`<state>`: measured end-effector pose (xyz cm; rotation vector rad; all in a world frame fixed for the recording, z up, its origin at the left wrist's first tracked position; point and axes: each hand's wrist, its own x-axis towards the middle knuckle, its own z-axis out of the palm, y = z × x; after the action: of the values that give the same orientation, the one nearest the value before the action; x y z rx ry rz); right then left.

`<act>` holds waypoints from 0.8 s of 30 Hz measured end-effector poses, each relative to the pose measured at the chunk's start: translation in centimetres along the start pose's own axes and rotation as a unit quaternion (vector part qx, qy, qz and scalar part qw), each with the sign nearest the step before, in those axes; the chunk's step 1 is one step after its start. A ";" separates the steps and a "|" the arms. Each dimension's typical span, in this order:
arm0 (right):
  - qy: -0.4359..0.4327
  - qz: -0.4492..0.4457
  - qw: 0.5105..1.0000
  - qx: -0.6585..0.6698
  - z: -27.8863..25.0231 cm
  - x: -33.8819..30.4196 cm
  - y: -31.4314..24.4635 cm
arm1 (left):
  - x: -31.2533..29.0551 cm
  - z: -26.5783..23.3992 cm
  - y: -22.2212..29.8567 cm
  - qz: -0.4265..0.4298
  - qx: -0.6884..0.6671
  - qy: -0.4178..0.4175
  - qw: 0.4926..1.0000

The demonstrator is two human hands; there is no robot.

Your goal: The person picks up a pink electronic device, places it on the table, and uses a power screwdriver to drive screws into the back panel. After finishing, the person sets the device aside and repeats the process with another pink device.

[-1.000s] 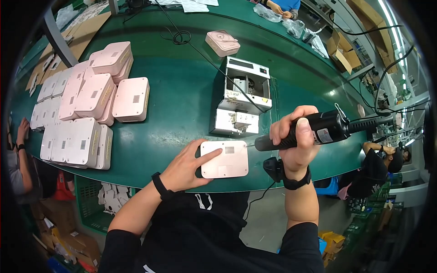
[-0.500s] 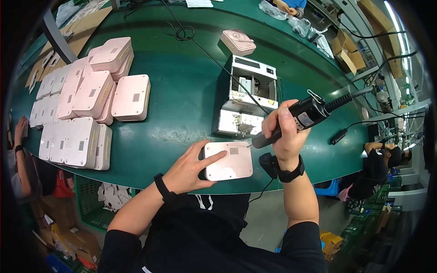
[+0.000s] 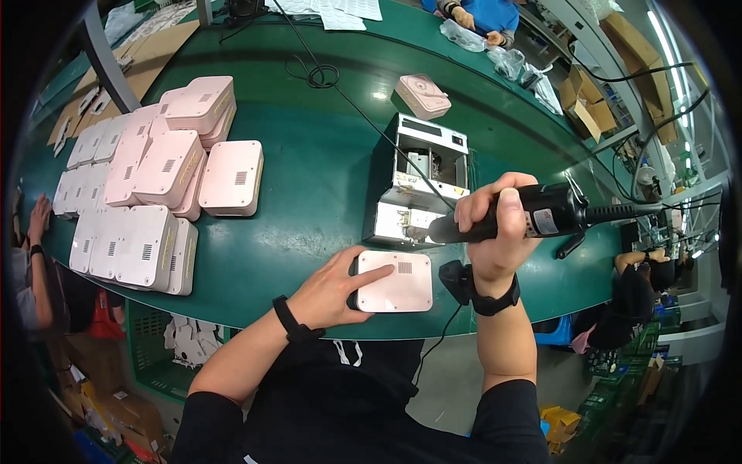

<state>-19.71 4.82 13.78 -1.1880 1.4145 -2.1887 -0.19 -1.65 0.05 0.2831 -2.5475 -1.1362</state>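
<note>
My right hand (image 3: 506, 224) is wrapped round a black electric screwdriver (image 3: 545, 211). The tool lies nearly level, its tip at the front of a screw feeder (image 3: 421, 172), a metal box with an open top. Under my left hand (image 3: 328, 290) a pale pink plastic case (image 3: 398, 290) lies flat near the table's front edge. The left index finger stretches over its top beside the vent slots, while the thumb runs along the near side and steadies it. Screw holes show at the case's corners.
Stacks of pink and white cases (image 3: 162, 166) fill the left of the green table (image 3: 309, 185). Behind the feeder sits another pink case (image 3: 423, 96). A looped black cable (image 3: 323, 75) crosses the table. A green crate (image 3: 154, 348) stands below at left. Other people work around.
The screwdriver has swung from the case's upper right corner up to the feeder's front, turning more level. My left hand still holds the case. The whole view has shifted slightly.
</note>
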 end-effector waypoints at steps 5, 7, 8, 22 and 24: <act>-0.008 0.031 0.999 -0.016 -0.5 0.8 0.9 | 0.2 0.2 0.1 -0.005 -0.006 -0.002 1.000; -0.024 0.054 0.998 0.003 -0.7 0.3 0.6 | 0.3 0.1 0.0 -0.004 -0.007 -0.003 1.000; -0.031 0.067 0.997 0.013 -0.7 0.1 0.5 | 0.3 0.1 -0.1 -0.005 -0.007 -0.002 1.000; -0.069 0.119 0.990 0.021 -0.2 -0.7 1.8 | 0.3 0.2 -0.2 -0.013 -0.010 0.000 1.000; -0.084 0.126 0.988 0.021 -0.1 -0.3 2.0 | 0.3 0.2 -0.2 -0.013 -0.009 -0.002 1.000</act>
<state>-20.02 4.11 11.96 -1.0842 1.3596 -1.8922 -0.52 -1.75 -0.16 0.3112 -2.5421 -1.1701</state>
